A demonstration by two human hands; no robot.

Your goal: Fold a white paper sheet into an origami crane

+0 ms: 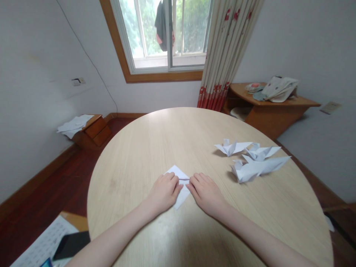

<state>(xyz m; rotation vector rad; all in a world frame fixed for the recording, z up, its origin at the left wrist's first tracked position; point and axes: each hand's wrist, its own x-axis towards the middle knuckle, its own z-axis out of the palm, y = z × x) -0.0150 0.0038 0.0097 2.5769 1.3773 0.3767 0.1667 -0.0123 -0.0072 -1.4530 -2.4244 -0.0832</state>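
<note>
A small folded piece of white paper (182,193) lies on the round wooden table (133,148), its pointed ends facing away from me and toward me. A crease or folded edge runs across its middle. My left hand (166,188) is closed on the paper's left side, fingers curled and thumb pressed near the centre. On the opposite side my right hand (205,193) is closed on the right edge, fingertips at the crease. Both hands hide the paper's side corners.
Several folded paper birds (253,168) stand at the table's right. A dark tablet-like object (71,244) and a printed sheet (36,244) lie below the table's left edge. A wooden desk (267,107) with a cloth bag (280,89) stands beyond the curtain (222,52).
</note>
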